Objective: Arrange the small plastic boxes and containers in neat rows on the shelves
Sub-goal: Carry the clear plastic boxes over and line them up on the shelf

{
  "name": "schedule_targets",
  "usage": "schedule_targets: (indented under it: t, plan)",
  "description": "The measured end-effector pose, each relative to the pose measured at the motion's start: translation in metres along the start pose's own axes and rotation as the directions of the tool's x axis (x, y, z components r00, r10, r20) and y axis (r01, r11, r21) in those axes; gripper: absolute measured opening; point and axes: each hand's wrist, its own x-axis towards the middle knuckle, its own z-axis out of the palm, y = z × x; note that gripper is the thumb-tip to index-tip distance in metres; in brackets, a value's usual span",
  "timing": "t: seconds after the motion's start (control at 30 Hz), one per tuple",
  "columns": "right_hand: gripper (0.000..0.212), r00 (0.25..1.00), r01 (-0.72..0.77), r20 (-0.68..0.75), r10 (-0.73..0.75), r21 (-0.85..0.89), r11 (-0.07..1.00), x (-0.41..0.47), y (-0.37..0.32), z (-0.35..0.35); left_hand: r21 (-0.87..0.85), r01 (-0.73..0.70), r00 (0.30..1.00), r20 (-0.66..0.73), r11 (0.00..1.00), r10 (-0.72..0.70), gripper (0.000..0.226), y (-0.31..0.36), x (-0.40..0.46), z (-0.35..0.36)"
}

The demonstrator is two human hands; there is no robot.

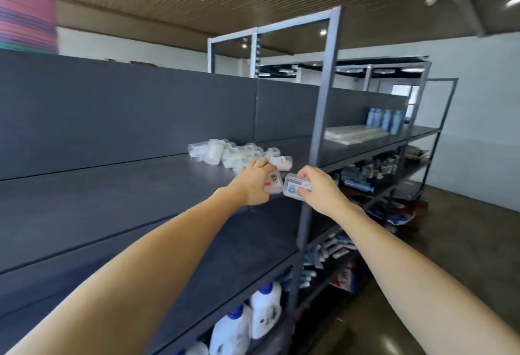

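A loose heap of small clear plastic boxes and containers [233,152] lies on the dark grey shelf [112,194], near its right end. My left hand [254,183] grips one small clear box [274,184] with a sticker, close to the shelf's front edge. My right hand [316,188] pinches another small clear box [294,188] just to the right of it, beside the grey metal post. The two boxes sit side by side, nearly touching. Whether they rest on the shelf or hover just above it is unclear.
A grey metal upright [318,140] stands right behind my right hand. Blue bottles [384,121] and flat white packs [354,135] fill the neighbouring shelf. White detergent bottles [264,312] stand on a low shelf below. Mixed goods fill the lower right shelves.
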Motion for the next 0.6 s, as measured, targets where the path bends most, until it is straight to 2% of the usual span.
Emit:
schedule_targets:
  t: [0.1,0.37,0.6]
  plan:
    - [0.025,1.0,-0.025,0.011,0.025,-0.044,0.999,-0.011,0.047,-0.024,-0.026,-0.053,0.999,-0.012,0.998,0.053,0.07,0.04,0.03,0.025]
    - [0.036,0.997,-0.073,0.018,0.077,-0.155,0.985,-0.024,0.143,-0.054,-0.033,-0.154,0.987,0.043,0.987,0.155,0.067,0.122,0.095,0.084]
    - [0.053,0.978,-0.211,-0.034,0.208,-0.136,0.968,-0.012,0.223,-0.062,-0.074,-0.232,0.967,0.089,0.97,0.238,0.065,0.162,0.171,0.136]
